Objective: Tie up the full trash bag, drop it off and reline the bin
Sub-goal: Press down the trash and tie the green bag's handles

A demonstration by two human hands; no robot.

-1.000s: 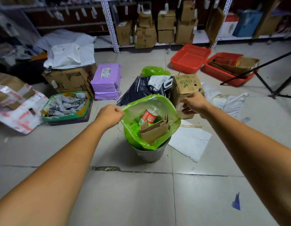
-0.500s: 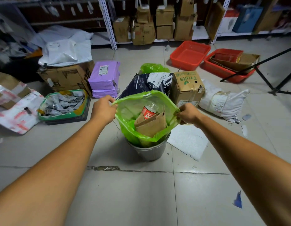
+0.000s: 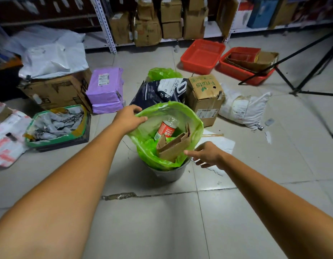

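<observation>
Both hands reach out over the bin from the near side. Left hand [image 3: 128, 119] rests on the far-left rim of the green trash bag [image 3: 194, 126], fingers curled over the edge and pinching the plastic. Right hand [image 3: 206, 155] sits at the near-right rim, fingers loosely spread and half open; its thumb touches the bag's edge, but whether it actually grips the plastic cannot be told. The bag stands open, pulled up out of a grey metal bin [image 3: 170, 173] on the tiled floor [image 3: 162, 221], its lower part still inside. In the bag lie a clear bottle with a red label [image 3: 166, 128] and a folded piece of cardboard [image 3: 174, 147]. Just beyond the bin are a dark printed sack [image 3: 160, 90] and a Fruits carton [image 3: 205, 94]; farther right sit two red baskets [image 3: 203, 55].
</observation>
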